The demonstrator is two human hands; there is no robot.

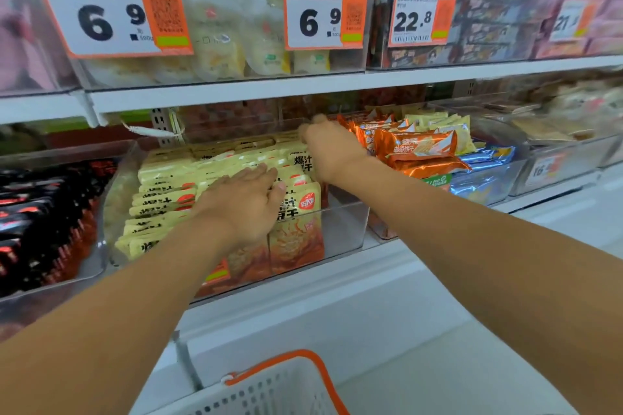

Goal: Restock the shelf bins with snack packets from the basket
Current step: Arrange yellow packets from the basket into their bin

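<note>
A clear shelf bin [344, 226] on the middle shelf holds rows of yellow snack packets [168, 178] standing on edge. My left hand [246, 202] lies flat on the packet tops near the bin's front, fingers straight and thumb out. My right hand [327, 145] reaches deeper into the same bin. Its fingers are bent down over the tops of the rear packets, and the fingertips are hidden behind the hand. The white basket [317, 364] with an orange rim sits low in front of me; its inside is out of view.
Orange and blue packets [421, 148] fill the bin to the right. Black and red packets [40, 205] fill the bin to the left. The upper shelf [236, 91] with price tags overhangs the bins. A white ledge [404, 280] runs below.
</note>
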